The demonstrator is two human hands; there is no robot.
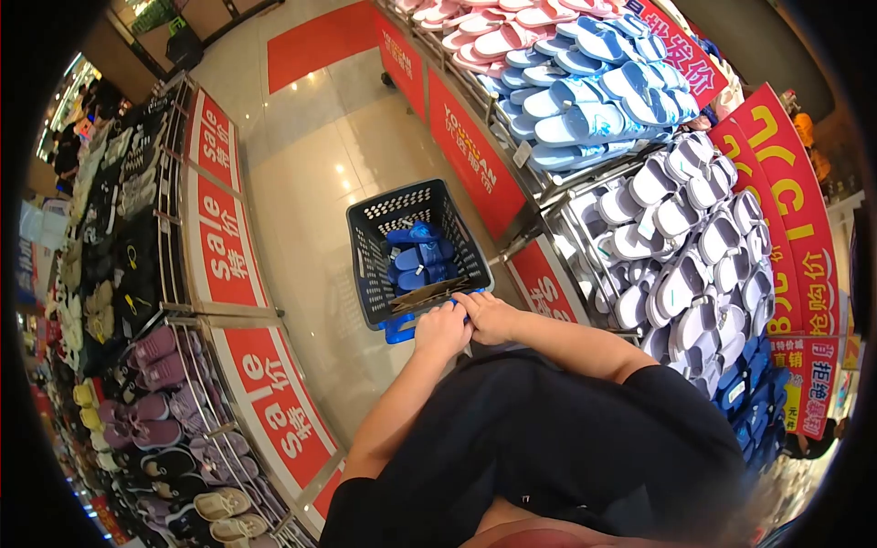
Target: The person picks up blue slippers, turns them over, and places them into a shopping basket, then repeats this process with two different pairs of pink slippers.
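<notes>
Both hands are together at the near edge of a dark shopping basket (pixel 370 265). My left hand (pixel 442 331) is closed around the basket's blue handle (pixel 398 330). Beside it, touching it, my right hand (pixel 490 317) has its fingers curled over the same handle. Inside the basket lie several blue slippers (pixel 420 258), and a brown paper-like item (pixel 429 296) rests at the near end, close to the fingers. The parts of the handle under both hands are hidden.
Racks of light blue slippers (pixel 585 119) and white slippers (pixel 694 265) stand on the right. A rack of shoes (pixel 164 402) with red sale signs (pixel 228 242) runs along the left. Between them is a tiled aisle (pixel 311 183) with a red floor mat (pixel 320 46).
</notes>
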